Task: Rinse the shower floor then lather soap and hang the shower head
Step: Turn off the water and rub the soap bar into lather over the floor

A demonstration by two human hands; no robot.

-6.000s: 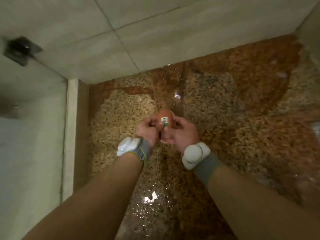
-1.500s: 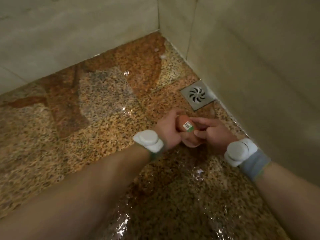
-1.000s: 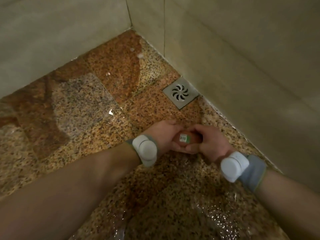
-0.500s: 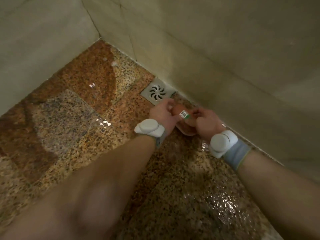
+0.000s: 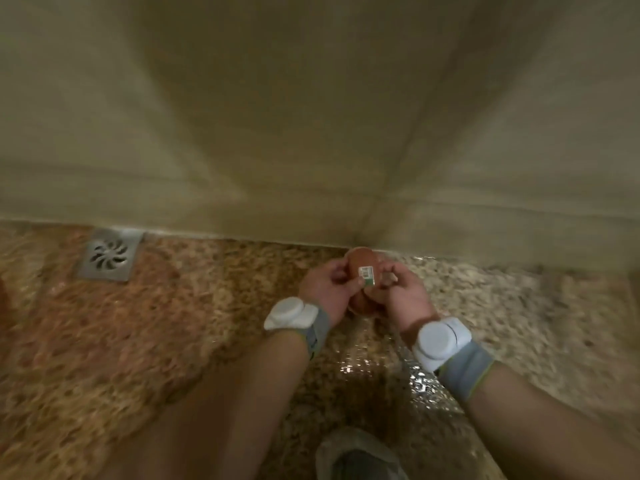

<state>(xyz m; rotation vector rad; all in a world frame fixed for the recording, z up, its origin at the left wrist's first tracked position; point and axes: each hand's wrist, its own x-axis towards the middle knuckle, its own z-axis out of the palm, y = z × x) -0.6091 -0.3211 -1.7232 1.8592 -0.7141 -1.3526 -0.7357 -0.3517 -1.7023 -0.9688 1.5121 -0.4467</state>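
An orange-brown bar of soap with a small white and green label sits between both of my hands, close to the base of the beige tiled wall. My left hand grips its left side with curled fingers. My right hand grips its right side the same way. The wet speckled granite shower floor lies below. The shower head is not in view. The frame is blurred.
A square metal floor drain sits at the wall's foot on the left. The beige tiled wall fills the upper half. A grey shoe shows at the bottom edge. Water glistens on the floor near my right wrist.
My view has swung right, so the drain has slid from the middle to the far left. Both hands still hold the soap, now straight in front of the wall.
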